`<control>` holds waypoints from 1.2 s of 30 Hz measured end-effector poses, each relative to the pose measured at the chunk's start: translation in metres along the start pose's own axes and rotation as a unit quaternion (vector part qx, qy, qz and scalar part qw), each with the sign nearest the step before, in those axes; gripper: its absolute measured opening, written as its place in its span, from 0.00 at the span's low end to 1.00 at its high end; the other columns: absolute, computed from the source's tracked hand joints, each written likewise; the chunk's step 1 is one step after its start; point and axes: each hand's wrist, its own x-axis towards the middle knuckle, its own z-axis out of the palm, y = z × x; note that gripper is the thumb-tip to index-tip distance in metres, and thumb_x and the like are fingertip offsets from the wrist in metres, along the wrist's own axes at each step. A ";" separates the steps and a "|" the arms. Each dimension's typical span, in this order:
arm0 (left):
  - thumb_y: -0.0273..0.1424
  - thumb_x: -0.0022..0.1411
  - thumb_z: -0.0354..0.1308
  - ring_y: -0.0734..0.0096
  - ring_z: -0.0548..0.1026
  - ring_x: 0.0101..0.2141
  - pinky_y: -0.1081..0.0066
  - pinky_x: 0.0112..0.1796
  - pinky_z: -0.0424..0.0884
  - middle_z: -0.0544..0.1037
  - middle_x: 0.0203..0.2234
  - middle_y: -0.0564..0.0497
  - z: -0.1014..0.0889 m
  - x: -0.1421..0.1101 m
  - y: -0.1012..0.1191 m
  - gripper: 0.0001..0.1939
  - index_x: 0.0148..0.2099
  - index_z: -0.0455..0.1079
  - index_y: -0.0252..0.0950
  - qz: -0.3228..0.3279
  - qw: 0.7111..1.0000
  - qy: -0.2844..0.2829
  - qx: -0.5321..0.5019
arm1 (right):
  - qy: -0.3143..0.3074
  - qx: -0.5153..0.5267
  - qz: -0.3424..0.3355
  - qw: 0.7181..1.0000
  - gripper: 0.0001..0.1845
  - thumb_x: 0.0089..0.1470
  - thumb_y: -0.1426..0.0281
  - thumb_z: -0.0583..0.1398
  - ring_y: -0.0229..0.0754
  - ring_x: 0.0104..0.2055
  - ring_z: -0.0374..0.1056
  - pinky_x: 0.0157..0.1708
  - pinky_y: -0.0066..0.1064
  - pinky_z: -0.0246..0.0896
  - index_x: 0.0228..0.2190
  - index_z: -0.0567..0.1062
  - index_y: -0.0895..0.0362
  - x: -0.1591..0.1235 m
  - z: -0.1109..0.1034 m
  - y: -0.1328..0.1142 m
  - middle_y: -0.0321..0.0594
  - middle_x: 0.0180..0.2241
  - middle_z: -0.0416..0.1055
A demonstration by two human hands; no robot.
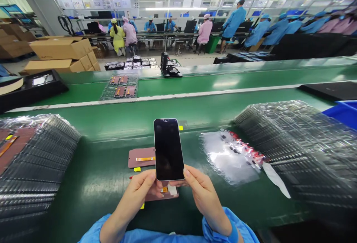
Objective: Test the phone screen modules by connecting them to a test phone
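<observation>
Evidently, the white-edged phone screen (169,149) lies between both hands, long axis pointing away from the wearer, tilting slightly left; left hand (140,186) and right hand (200,185) pinch its near corners, equally close, its far end partly hiding a brown-backed panel (139,154).

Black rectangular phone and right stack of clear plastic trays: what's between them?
Head view: fanned translucent plastic sheets with red tabs, a white strip, a small yellow tag.
</observation>
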 end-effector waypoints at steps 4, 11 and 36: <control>0.56 0.59 0.58 0.74 0.74 0.22 0.72 0.30 0.71 0.69 0.24 0.55 -0.003 -0.002 -0.001 0.27 0.34 0.70 0.33 0.001 0.999 -0.004 -0.053 | 0.002 0.001 0.015 1.000 0.21 0.61 0.54 0.58 0.44 0.34 0.77 0.34 0.34 0.73 0.48 0.79 0.52 0.001 0.001 -0.001 0.43 0.42 0.80; 0.56 0.58 0.58 0.76 0.72 0.21 0.75 0.29 0.64 0.65 0.19 0.57 -0.004 0.000 -0.003 0.30 0.24 0.63 0.33 0.051 0.996 0.026 0.069 | -0.001 -0.003 0.036 0.999 0.23 0.61 0.53 0.58 0.46 0.35 0.78 0.37 0.37 0.74 0.48 0.79 0.54 -0.001 0.005 0.000 0.44 0.42 0.80; 0.31 0.67 0.55 0.70 0.76 0.33 0.66 0.36 0.76 0.76 0.36 0.48 -0.128 0.162 0.053 0.12 0.51 0.67 0.31 0.078 0.951 0.300 0.005 | 0.067 -0.230 0.016 0.971 0.46 0.49 0.36 0.56 0.46 0.34 0.76 0.36 0.36 0.73 0.51 0.69 0.64 0.049 -0.029 0.059 0.52 0.38 0.80</control>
